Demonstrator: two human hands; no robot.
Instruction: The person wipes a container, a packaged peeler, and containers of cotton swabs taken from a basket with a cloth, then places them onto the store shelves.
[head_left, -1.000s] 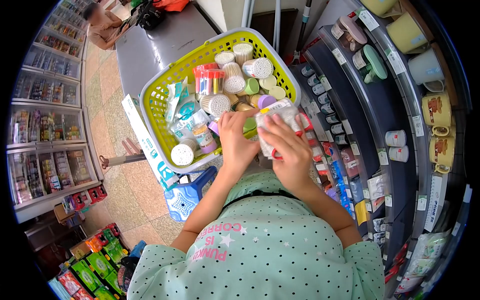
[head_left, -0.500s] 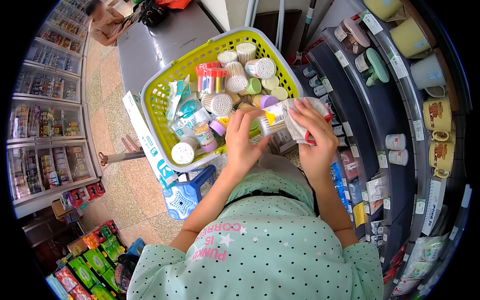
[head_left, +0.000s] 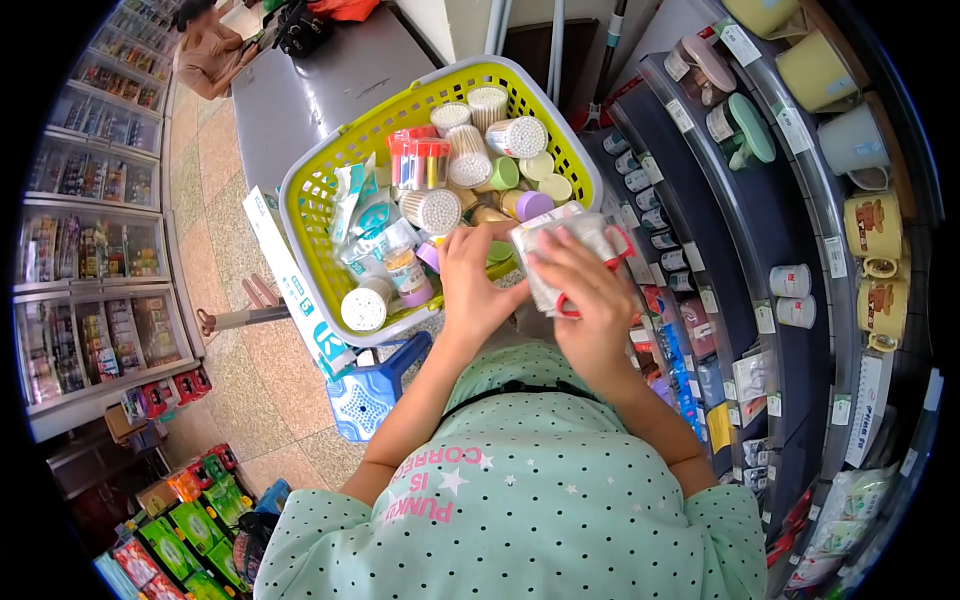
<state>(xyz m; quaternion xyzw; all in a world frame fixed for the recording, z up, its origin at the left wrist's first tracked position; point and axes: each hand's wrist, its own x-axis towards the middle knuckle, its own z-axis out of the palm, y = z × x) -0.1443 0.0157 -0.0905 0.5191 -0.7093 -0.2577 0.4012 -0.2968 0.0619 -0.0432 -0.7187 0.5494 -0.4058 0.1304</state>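
Note:
My right hand [head_left: 590,295] presses a white cloth with a red edge [head_left: 575,240] around a small pack of cotton swabs, held just above the near right rim of a yellow-green shopping basket [head_left: 320,170]. My left hand [head_left: 475,280] grips the same pack from the left, fingers curled on its end. The basket holds several round tubs of cotton swabs [head_left: 520,135], toothpick tubes [head_left: 420,160] and plastic packets [head_left: 360,215].
A dark curved shelf [head_left: 770,200] on the right carries mugs [head_left: 875,225] and small jars with price tags. A blue plastic stool [head_left: 375,390] stands under the basket. A grey counter [head_left: 300,90] lies beyond, with a person at its far end. Glass display cases line the left.
My right hand had lifted the cloth and pack up and to the right; now both hands are back together lower down, with the cloth wrapped over the pack.

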